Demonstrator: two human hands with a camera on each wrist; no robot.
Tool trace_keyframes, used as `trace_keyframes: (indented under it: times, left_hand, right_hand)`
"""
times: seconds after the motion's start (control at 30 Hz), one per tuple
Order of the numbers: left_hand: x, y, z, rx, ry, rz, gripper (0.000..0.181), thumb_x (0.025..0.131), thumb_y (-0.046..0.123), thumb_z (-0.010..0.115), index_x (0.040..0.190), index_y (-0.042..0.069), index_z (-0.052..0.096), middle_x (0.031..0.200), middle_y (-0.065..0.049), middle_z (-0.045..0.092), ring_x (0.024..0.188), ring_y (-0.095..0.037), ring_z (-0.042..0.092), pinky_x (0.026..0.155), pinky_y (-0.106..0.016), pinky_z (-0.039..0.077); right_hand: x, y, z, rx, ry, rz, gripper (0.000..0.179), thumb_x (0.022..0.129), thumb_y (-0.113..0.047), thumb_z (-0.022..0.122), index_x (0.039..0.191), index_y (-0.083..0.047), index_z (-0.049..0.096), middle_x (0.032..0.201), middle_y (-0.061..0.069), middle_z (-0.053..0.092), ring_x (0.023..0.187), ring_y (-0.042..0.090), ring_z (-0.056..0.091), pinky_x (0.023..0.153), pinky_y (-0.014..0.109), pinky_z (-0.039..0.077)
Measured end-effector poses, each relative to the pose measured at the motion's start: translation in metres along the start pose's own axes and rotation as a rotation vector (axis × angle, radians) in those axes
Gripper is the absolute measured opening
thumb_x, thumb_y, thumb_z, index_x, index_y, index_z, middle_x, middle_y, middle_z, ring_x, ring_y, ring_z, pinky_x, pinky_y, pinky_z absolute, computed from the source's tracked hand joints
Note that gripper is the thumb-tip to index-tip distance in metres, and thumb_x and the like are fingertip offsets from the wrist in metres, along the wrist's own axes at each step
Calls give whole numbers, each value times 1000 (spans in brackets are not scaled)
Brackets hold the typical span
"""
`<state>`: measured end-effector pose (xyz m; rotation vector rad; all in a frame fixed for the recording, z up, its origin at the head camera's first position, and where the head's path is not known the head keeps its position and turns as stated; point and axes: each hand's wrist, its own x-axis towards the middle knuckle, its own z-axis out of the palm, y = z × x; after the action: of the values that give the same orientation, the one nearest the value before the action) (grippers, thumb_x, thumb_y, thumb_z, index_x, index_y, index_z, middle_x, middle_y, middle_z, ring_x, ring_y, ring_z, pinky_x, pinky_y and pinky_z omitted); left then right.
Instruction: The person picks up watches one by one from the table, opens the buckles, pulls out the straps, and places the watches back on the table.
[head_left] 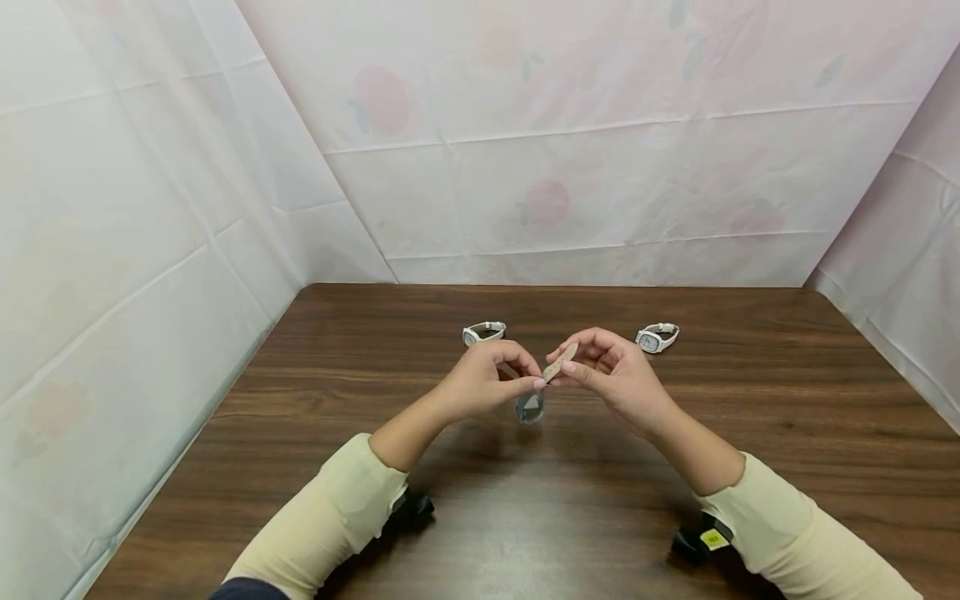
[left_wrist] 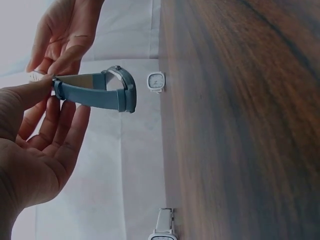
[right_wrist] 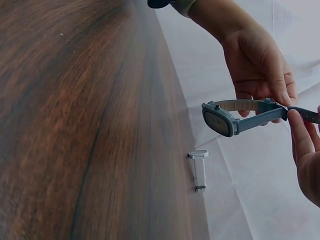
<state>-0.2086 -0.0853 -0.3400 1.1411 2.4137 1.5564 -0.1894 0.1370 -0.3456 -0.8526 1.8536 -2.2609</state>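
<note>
Both hands hold one blue-grey wristwatch (head_left: 530,407) above the table, its strap closed into a loop and its case hanging lowest. My left hand (head_left: 480,383) pinches the strap at the buckle between thumb and fingers. With thumb and fingertips my right hand (head_left: 618,379) grips the strap's free end (head_left: 561,363), whose beige inner side and holes show in the head view. From the left wrist, the blue strap (left_wrist: 92,97) runs sideways to the case. The dark watch face (right_wrist: 218,123) shows in the right wrist view; fingers partly hide the buckle.
Two white watches lie on the brown wooden table (head_left: 525,525): one watch (head_left: 483,332) behind my left hand, the other watch (head_left: 657,337) behind my right. Pale patterned cloth (head_left: 525,192) hangs beyond the table's back edge. Black devices (head_left: 701,540) sit under the sleeves.
</note>
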Motion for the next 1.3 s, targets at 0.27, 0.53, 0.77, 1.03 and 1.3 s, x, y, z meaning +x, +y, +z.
trace_keyframes:
  times: [0.27, 0.53, 0.77, 1.03, 1.3]
  left_hand:
    - [-1, 0, 0, 24, -36, 9, 6, 90, 5, 69, 87, 3, 65, 85, -4, 64, 76, -9, 59, 64, -32, 57]
    - [-2, -3, 2, 59, -10, 13, 7, 88, 4, 69, 84, 5, 64, 85, -2, 64, 77, -7, 60, 60, -25, 54]
    - [-2, -5, 2, 52, -4, -6, 7, 87, 2, 68, 82, 6, 64, 85, 0, 65, 77, -8, 61, 61, -23, 53]
    - [-4, -6, 2, 13, -7, -26, 5, 84, 2, 68, 81, 5, 65, 83, -1, 65, 78, -8, 62, 65, -25, 55]
    - [-5, -7, 0, -13, -22, -58, 16, 83, 8, 78, 92, 3, 66, 88, -5, 67, 79, -12, 67, 71, -26, 58]
  right_hand:
    - [-1, 1, 0, 3, 1, -3, 13, 93, 8, 59, 106, 7, 57, 106, 17, 66, 92, 25, 67, 82, 46, 57]
    - [-2, 4, -1, 14, 13, -19, 13, 93, 9, 58, 106, 8, 57, 104, 16, 66, 92, 25, 67, 80, 44, 57]
    - [-1, 3, -4, 24, 14, -34, 14, 94, 9, 57, 108, 6, 58, 106, 21, 66, 91, 24, 67, 82, 46, 56]
    - [-2, 3, -4, 36, 14, -51, 15, 93, 10, 56, 107, 6, 58, 105, 22, 66, 90, 24, 67, 81, 45, 57]
    - [0, 1, -8, 35, 38, -57, 14, 93, 11, 56, 107, 9, 57, 105, 21, 66, 90, 24, 68, 80, 42, 57]
